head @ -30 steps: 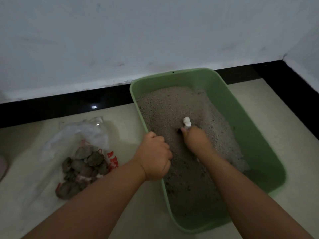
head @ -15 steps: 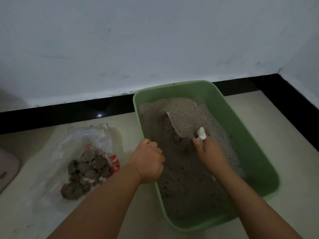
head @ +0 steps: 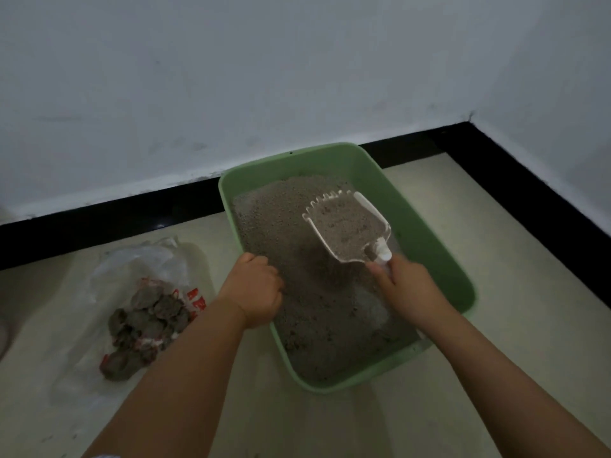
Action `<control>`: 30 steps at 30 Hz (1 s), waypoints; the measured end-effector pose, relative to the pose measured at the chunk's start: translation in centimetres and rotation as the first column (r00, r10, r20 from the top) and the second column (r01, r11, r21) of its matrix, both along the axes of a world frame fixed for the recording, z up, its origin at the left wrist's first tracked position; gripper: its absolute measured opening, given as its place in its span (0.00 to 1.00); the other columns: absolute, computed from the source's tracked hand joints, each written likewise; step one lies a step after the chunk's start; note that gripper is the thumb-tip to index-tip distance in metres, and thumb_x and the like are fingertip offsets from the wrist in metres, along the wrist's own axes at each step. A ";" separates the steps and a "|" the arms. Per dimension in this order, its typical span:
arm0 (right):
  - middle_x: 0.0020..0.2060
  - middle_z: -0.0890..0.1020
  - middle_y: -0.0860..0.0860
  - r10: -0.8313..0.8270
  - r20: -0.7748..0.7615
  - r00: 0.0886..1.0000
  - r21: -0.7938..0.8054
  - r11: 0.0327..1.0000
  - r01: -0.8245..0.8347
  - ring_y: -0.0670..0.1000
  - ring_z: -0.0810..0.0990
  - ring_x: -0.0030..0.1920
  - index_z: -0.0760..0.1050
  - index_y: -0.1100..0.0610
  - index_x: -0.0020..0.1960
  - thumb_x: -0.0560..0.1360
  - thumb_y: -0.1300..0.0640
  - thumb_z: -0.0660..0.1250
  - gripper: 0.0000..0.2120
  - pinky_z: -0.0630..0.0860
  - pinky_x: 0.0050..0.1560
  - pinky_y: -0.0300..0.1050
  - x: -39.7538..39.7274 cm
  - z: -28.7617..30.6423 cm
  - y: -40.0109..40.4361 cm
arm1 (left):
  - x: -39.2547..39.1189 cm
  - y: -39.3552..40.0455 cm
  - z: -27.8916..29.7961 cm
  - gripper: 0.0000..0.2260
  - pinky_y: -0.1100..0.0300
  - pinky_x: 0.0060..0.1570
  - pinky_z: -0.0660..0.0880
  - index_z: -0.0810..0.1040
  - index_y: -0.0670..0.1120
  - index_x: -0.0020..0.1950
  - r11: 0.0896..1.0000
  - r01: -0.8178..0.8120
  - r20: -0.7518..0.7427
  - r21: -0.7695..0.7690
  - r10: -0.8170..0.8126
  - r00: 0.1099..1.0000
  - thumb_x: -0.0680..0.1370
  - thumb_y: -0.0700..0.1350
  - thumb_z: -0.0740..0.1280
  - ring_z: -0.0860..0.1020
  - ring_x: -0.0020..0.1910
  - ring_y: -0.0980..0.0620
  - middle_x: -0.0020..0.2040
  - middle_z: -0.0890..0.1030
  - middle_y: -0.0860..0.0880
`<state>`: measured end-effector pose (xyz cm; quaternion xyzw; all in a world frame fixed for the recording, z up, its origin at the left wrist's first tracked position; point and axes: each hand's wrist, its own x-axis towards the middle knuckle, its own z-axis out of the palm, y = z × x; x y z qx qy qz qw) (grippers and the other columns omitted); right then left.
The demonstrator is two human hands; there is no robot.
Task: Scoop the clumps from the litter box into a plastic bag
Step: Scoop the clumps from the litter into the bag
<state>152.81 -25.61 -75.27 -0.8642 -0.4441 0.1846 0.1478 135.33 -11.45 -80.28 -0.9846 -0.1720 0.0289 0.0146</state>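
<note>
- Right hand (head: pixel 408 287) curled tight round the white handle of the scoop (head: pixel 347 228), fingers clamped on it, scoop raised above the litter and heaped with grey grains.
- Left hand (head: pixel 256 289) gripping the near-left rim of the green litter box (head: pixel 429 226), fingers hooked over the edge, steadying the tray on the floor.
- Sifting step, by the look of it: a full load up over the far half of the box, loose litter yet to fall through the slots.
- No clump plainly visible in the load; too grainy and dim to tell.
- Plastic bag (head: pixel 99 292) lying open on the floor, well left of the box, a pile of dark clumps (head: pixel 145 320) already inside.
- Next move likely: a gentle shake over the box, then a level carry leftward past the gripping hand to the bag.
- Worth watching: a tilt during the carry, spilling grains on the floor between box and bag.
</note>
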 end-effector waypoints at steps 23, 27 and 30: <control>0.35 0.78 0.53 0.477 -0.072 0.876 -0.839 0.446 -0.312 0.52 0.73 0.36 0.77 0.60 0.49 0.77 0.42 0.58 0.22 0.70 0.43 0.41 5.9 3.4 -0.3 | -0.2 0.7 -1.5 0.15 0.62 0.37 0.65 0.72 0.48 0.21 0.998 0.045 0.177 0.039 -0.051 0.983 0.65 0.47 0.53 0.73 0.23 0.50 0.21 0.70 0.51; 0.39 0.75 0.51 0.618 -0.063 0.784 -0.758 0.481 -0.441 0.53 0.74 0.40 0.76 0.58 0.51 0.76 0.41 0.60 0.20 0.74 0.44 0.45 4.1 1.9 0.4 | -0.3 0.6 -1.6 0.14 0.61 0.36 0.59 0.71 0.47 0.21 0.999 0.033 0.216 0.032 -0.039 0.976 0.65 0.47 0.53 0.72 0.23 0.49 0.21 0.69 0.50; 0.35 0.73 0.52 0.619 -0.146 0.772 -0.666 0.516 -0.539 0.53 0.72 0.37 0.75 0.57 0.42 0.76 0.39 0.59 0.21 0.71 0.40 0.43 2.6 -0.9 -0.5 | -0.1 0.6 -1.7 0.14 0.57 0.33 0.52 0.70 0.46 0.21 0.999 0.029 0.252 0.036 -0.038 0.967 0.65 0.46 0.53 0.71 0.23 0.49 0.21 0.69 0.50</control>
